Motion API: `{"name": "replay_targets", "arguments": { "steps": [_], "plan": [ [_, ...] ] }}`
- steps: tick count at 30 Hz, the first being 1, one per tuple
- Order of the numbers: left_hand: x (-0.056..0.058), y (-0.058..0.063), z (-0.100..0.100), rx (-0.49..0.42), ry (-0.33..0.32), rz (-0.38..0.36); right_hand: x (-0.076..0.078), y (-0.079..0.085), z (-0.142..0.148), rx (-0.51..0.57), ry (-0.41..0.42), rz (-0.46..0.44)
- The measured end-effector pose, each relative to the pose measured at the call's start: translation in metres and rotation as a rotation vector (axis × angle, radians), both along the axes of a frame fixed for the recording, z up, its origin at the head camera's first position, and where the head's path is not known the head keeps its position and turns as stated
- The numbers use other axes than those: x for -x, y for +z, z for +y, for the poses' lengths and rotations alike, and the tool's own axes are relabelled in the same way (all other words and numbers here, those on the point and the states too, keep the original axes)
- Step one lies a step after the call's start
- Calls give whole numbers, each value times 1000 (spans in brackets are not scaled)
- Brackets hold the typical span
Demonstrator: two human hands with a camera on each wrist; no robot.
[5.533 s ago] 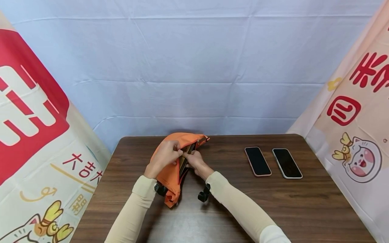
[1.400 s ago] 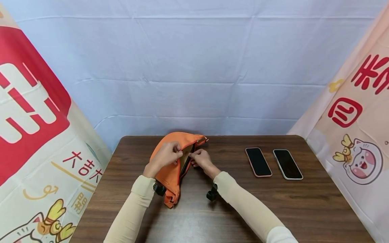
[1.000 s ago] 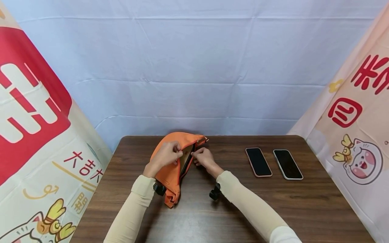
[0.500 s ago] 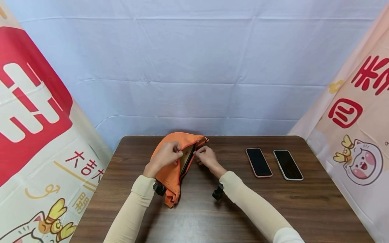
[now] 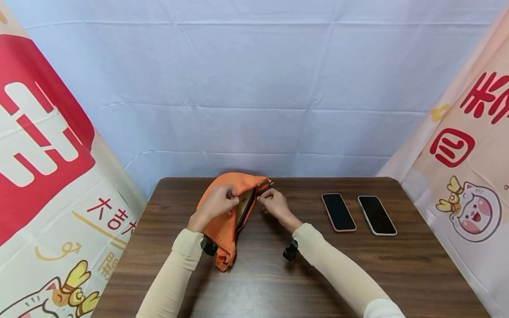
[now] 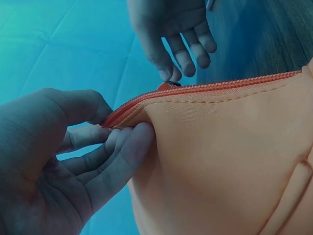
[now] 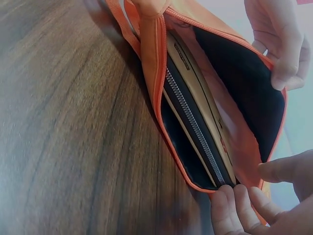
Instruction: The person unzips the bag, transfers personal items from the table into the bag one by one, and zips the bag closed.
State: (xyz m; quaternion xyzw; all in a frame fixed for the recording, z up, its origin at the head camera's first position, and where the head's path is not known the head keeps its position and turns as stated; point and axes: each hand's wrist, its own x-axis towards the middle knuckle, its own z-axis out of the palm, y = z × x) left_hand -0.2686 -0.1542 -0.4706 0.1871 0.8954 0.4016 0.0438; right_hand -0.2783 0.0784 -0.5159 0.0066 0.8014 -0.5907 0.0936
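Backdrop (image 5: 254, 88) is pale, creased cloth behind a dark wood-grain table (image 5: 397, 265); printed cloth (image 5: 47, 168) w/ red shapes hangs at L; orange bag (image 5: 216, 229) lies L of table centre, mouth facing R; L hand (image 5: 216, 204) pinches its L-side zip rim (image 6: 210, 89) btwn thumb & fingers; bag looks soft & light, prob. floppy unless held; rim seems the best spot to grip, ideally w/ 1 hand each side. Inside: 1 tan-and-black case (image 7: 198, 112) w/ metal zip, on edge, filling much of the mouth's length; looks stiffer & smoother than bag, so prob. slides easily; best taken by its exposed long edge, approx. mid-length. R hand (image 5: 274, 204) is at the mouth's R side, fingers bent, tips near the rim; can't tell if they grip it. Further R, well apart from bag: 2 phones, dark screens up, not touching; pink-edged phone (image 5: 339, 212), then white-edged phone (image 5: 377, 215); both likely slick & fragile, so hold by the sides.
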Motion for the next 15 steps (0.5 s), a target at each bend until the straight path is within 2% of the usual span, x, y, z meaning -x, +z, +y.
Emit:
{"name": "replay_targets", "arguments": {
  "steps": [15],
  "plan": [
    [-1, -2, -1, -5, 3, 18, 2, 8, 18, -44, -28, 26]
  ]
}}
